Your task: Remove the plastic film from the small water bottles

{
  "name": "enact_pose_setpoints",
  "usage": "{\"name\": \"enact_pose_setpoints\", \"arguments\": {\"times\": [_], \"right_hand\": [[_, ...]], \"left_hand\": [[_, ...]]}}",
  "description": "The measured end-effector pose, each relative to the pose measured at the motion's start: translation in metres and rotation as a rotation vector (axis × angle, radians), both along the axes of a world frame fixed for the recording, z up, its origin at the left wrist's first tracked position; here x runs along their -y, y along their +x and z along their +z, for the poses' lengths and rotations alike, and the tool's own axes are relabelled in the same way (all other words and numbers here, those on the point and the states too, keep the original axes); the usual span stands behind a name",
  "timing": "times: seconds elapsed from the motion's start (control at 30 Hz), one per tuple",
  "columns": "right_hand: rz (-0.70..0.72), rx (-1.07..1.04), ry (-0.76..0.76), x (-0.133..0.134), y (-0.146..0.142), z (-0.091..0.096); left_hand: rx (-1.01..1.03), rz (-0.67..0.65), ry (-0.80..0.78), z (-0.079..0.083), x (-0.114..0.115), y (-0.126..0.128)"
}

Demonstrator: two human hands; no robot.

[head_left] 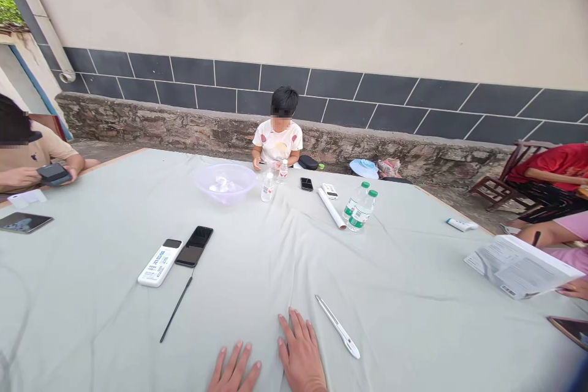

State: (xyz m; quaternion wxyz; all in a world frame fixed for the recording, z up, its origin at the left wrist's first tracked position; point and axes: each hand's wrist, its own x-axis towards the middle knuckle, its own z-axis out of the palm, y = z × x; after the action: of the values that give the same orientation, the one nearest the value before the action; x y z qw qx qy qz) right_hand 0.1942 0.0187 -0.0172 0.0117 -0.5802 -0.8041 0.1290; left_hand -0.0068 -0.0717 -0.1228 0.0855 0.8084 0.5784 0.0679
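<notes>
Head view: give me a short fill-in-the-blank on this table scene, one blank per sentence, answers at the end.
The left hand holds ____.
The right hand rests on the pale tablecloth, with a white pen to its ____.
The two plastic water bottles have ____ caps.

Missing words: nothing; right; green.

Slim white pen-shaped device [337, 326], lying diagonally on a pale grey-green tablecloth [413, 318], one end angled toward the lower right. Faint creases across the cloth around it.
</notes>
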Motion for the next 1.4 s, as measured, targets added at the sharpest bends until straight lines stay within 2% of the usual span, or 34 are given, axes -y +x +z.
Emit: {"name": "enact_pose_setpoints", "arguments": {"times": [0.17, 0.3, 0.43, 0.53, 0.9, 1.07, 1.27, 1.4], "right_hand": [[-0.001, 0.032, 0.011, 0.0, -0.002, 0.001], [-0.003, 0.045, 0.02, 0.001, -0.004, 0.006], [-0.005, 0.058, 0.045, 0.002, -0.006, 0.009], [-0.009, 0.086, 0.06, 0.002, -0.007, 0.008], [0.009, 0.073, 0.039, 0.002, -0.007, 0.006], [0.013, 0.075, 0.034, 0.002, -0.005, 0.002], [0.018, 0.026, 0.027, -0.001, -0.002, -0.005], [-0.007, -0.053, 0.011, 0.008, -0.001, -0.007]], "left_hand": [[-0.024, 0.011, -0.02, 0.016, -0.003, 0.005], [-0.024, -0.011, -0.096, 0.04, -0.002, 0.005], [0.07, -0.021, -0.222, 0.064, -0.001, 0.004], [0.137, -0.007, -0.251, 0.075, 0.0, 0.005], [0.144, 0.001, -0.148, 0.076, 0.008, 0.003], [0.13, -0.005, -0.21, 0.074, 0.005, 0.004], [0.129, 0.005, -0.295, 0.079, 0.0, 0.004], [0.053, 0.027, -0.34, 0.078, 0.005, 0.008]]}}
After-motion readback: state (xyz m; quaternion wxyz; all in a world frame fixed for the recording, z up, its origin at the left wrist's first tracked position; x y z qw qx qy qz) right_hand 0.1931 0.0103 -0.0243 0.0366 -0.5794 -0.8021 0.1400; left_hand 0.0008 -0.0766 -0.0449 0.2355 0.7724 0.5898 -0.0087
